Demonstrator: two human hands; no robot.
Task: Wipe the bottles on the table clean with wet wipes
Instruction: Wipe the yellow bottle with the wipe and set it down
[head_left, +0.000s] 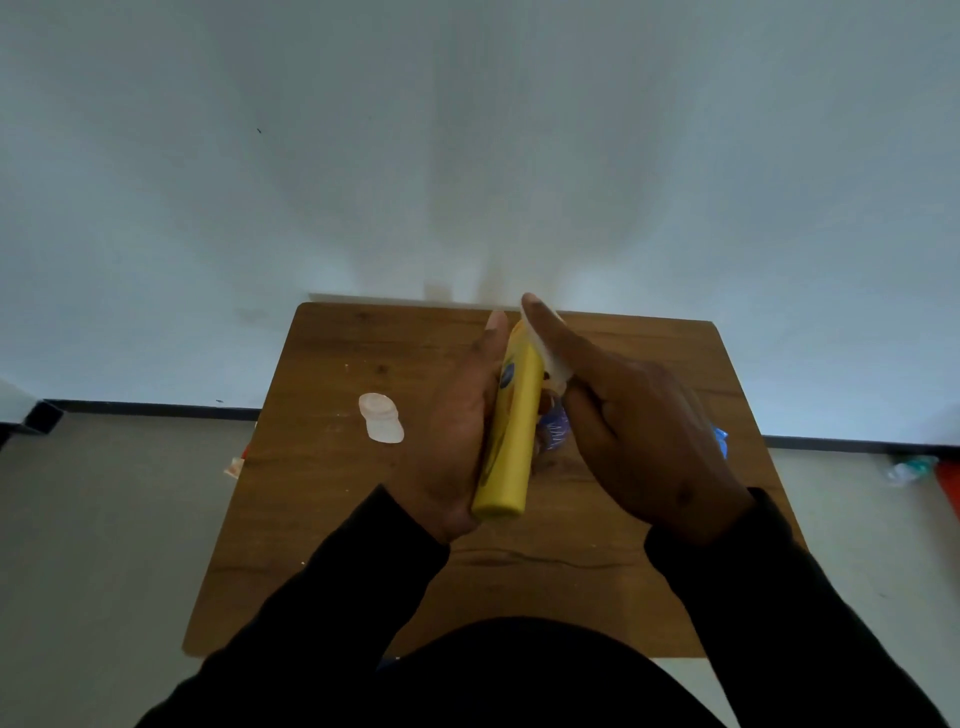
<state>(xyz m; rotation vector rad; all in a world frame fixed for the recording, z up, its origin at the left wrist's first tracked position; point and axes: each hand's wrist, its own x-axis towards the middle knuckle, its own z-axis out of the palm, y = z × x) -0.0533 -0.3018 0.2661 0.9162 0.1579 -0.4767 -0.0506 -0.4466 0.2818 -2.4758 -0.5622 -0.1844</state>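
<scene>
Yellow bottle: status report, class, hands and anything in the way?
Left hand holds yellow bottle above table. Right hand presses white wipe on it. Nothing blocking.

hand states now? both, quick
Left hand: holds the yellow bottle above the table.
Right hand: presses a white wipe against the bottle, fingers mostly straight.
</scene>
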